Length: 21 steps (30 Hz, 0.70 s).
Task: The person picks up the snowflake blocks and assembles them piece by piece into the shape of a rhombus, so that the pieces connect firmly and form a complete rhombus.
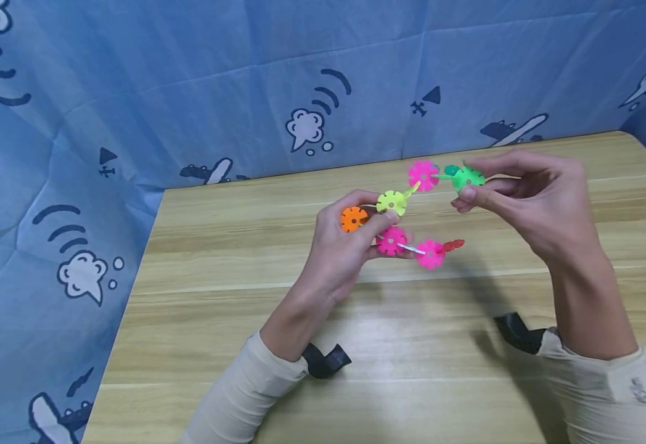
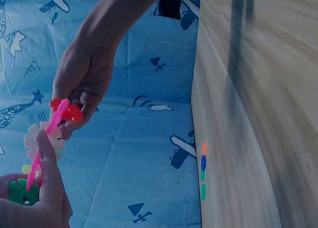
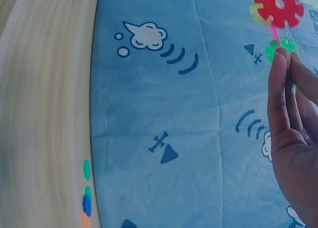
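A curved chain of notched plastic discs hangs between both hands above the table. The left hand [image 1: 331, 253] pinches it near the yellow disc [image 1: 391, 201], thumb on the front. By its palm sits an orange disc [image 1: 352, 219]. Below the thumb, a pink disc [image 1: 391, 241] joins through a whitish disc [image 1: 412, 248] to another pink disc [image 1: 430, 254], which ends in a red disc [image 1: 454, 245] seen edge-on. At the upper end, the right hand [image 1: 542, 197] pinches a bright green disc [image 1: 468, 178] between thumb and fingers, beside an upper pink disc [image 1: 423, 176].
Beneath the hands lies a pale wooden table [image 1: 217, 327], with a blue printed cloth [image 1: 234, 80] behind it and at the left. Loose orange, blue and green pieces [image 2: 203, 163] lie near a table edge in the wrist views. A black strap [image 1: 325, 362] juts from the left cuff.
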Tool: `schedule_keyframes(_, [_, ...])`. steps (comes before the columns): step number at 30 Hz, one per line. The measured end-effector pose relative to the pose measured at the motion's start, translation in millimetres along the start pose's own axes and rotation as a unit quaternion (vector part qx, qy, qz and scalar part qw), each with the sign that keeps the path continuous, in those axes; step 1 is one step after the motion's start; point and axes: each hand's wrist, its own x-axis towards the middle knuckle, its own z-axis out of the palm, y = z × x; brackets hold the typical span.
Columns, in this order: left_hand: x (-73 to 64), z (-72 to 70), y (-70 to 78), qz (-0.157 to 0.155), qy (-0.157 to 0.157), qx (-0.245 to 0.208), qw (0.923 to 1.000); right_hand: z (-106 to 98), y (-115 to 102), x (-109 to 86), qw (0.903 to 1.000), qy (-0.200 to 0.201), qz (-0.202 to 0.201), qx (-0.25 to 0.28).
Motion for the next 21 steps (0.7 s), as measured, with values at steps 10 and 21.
schedule_keyframes(10, [0.4,-3.9,1.2,-0.010,-0.017,0.001,0.9998,2.3,0.6,-1.8,0.9994,-0.003,-0.013,-0.030])
schedule_keyframes(21, [0.6,-3.5,0.7,0.002,-0.002,-0.051,0.9987,-8.9,5.5,3.9,0.9976,-0.013,-0.008,-0.067])
